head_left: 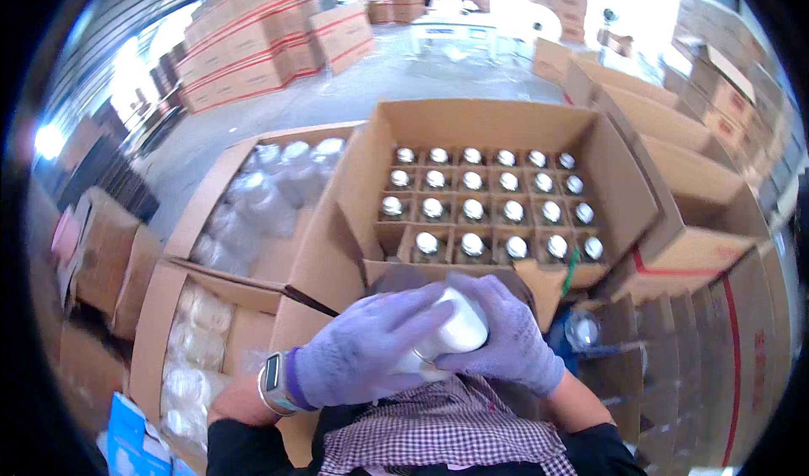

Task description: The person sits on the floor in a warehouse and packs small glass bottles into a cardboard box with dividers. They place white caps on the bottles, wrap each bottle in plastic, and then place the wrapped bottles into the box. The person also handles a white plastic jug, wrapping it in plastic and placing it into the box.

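Both hands wear lavender gloves and meet in front of my body, around a white, smooth cylinder [462, 324] with a rounded end. A pale part with a thin rim shows below it, and its exact kind I cannot make out. My left hand [362, 341] lies over its left side with the fingers bent across it. My right hand [514, 333] wraps its right side, the thumb beneath. Just beyond stands an open carton [484, 122] with cardboard dividers. Silver-capped bottles [472, 210] stand upright in its compartments; the front-left compartment shows no cap.
At the left, one open carton [206, 172] holds clear, wrapped containers [261, 198]; a nearer carton [168, 282] holds more [198, 341]. Open cartons [691, 189] line the right side. A green strip [570, 272] hangs at the divided carton's front edge. Stacked boxes [244, 46] stand farther back.
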Demonstrator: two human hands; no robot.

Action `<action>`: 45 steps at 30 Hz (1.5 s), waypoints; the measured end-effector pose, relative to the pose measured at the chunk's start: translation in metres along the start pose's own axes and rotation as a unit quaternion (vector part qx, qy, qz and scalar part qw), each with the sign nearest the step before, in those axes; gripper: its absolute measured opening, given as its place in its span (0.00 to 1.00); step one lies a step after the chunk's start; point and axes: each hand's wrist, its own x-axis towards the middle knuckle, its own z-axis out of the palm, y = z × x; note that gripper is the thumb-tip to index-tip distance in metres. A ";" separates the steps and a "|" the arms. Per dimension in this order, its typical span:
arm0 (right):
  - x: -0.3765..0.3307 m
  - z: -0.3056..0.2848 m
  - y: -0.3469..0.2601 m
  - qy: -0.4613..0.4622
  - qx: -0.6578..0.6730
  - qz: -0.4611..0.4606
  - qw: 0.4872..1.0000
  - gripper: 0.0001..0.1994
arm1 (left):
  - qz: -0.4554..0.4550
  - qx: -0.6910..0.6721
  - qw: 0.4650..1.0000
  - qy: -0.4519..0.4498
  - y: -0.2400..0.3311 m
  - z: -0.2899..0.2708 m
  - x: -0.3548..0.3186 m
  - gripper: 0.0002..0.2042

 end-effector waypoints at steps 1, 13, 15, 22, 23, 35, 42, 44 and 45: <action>-0.026 -0.003 0.014 0.040 -0.021 0.027 0.999 0.48 | 0.005 -0.051 0.999 -0.006 -0.007 0.013 -0.010 0.37; -0.146 0.032 0.079 0.189 0.527 0.331 0.759 0.27 | -0.161 -0.179 0.950 0.197 -0.051 0.138 -0.064 0.23; -0.117 0.024 0.059 0.224 0.470 0.268 0.811 0.28 | -0.158 -0.171 0.939 0.253 -0.079 0.143 -0.085 0.24; -0.031 0.013 0.054 0.203 0.032 -0.181 0.962 0.30 | -0.284 -0.240 0.843 0.388 -0.121 0.109 -0.060 0.30; -0.017 0.009 0.046 0.128 -0.043 -0.289 0.948 0.29 | -0.334 -0.333 0.818 0.329 -0.148 0.106 -0.071 0.32; 0.038 -0.015 0.285 0.044 -0.418 0.212 0.882 0.30 | -0.328 -0.300 0.755 0.481 -0.169 0.093 -0.065 0.37; 0.014 0.027 0.169 -0.052 0.359 0.218 0.906 0.29 | -0.336 -0.002 0.863 0.376 -0.125 0.114 -0.068 0.37; 0.004 0.003 0.119 -0.097 0.448 0.293 0.839 0.27 | -0.283 -0.027 0.870 0.403 -0.112 0.121 -0.057 0.36; 0.001 -0.007 0.111 -0.088 0.431 0.275 0.855 0.27 | -0.245 -0.090 0.859 0.441 -0.105 0.123 -0.049 0.37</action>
